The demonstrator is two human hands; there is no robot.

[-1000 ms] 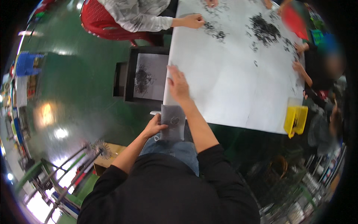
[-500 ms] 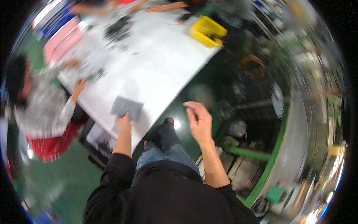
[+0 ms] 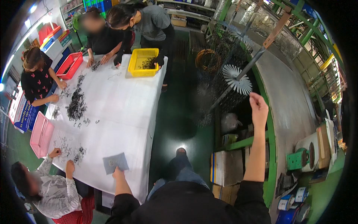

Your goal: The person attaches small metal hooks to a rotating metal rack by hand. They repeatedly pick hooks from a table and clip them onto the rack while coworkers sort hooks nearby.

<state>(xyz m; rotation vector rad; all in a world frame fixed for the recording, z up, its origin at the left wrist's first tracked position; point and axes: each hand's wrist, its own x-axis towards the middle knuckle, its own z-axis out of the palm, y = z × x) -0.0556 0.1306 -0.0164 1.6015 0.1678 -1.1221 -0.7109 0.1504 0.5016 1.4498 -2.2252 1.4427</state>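
Observation:
My left hand (image 3: 119, 176) grips the near edge of a flat blue-grey rectangular piece (image 3: 116, 161), cloth or bag, over the white table's near end. A pale ring-like mark or object shows in its middle. Raised on the right, my right hand (image 3: 260, 112) has its fingers bent together at the tips, close to a white slotted disc (image 3: 235, 80) on a metal rod. Whatever those fingertips may hold is too small to make out, and I cannot tell whether they touch the disc.
Black curved pieces (image 3: 76, 104) lie heaped on the white table (image 3: 123, 100). Around it are a yellow basket (image 3: 134, 61), a red basket (image 3: 76, 59), a pink basket (image 3: 39, 140) and several people at its sides. A green-framed rack (image 3: 271, 149) stands at right.
My view has swung toward the rack and sharpened. My right hand has reached forward and right, up to the slotted disc. My left hand still holds the grey piece over the table.

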